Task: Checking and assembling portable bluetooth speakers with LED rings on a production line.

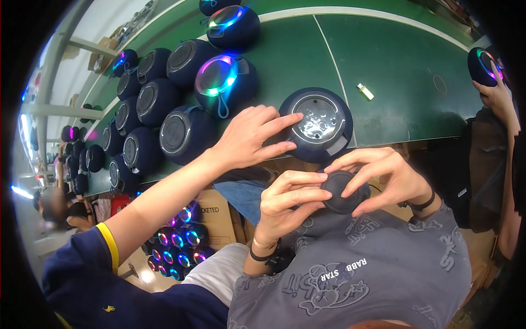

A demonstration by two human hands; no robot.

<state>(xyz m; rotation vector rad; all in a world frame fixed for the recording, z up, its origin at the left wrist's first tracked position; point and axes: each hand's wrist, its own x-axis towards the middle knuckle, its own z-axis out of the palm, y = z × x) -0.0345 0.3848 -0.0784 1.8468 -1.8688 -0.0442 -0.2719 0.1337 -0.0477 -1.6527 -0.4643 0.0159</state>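
Above my lap, a round black disc-shaped cover (337,192) is held at its edges between both hands. My left hand (287,202) pinches its left side with bent fingers. From the other side, my right hand (386,175) grips it with thumb and fingers. Just beyond, a dark blue round speaker (344,118) lies on the green table with a shiny, wet-looking round face (320,125) upward. A co-worker's hand (255,134), reaching in from the left, rests its fingers on that speaker. What lies beneath the cover is hidden.
Several dark blue speakers (186,131) crowd the left of the green table (394,71); some glow. A small yellow-green stick (365,91) and a rubber band (439,84) lie farther right. Another person's hand (496,93) holds a lit speaker at far right. A cardboard box (216,219) stands below.
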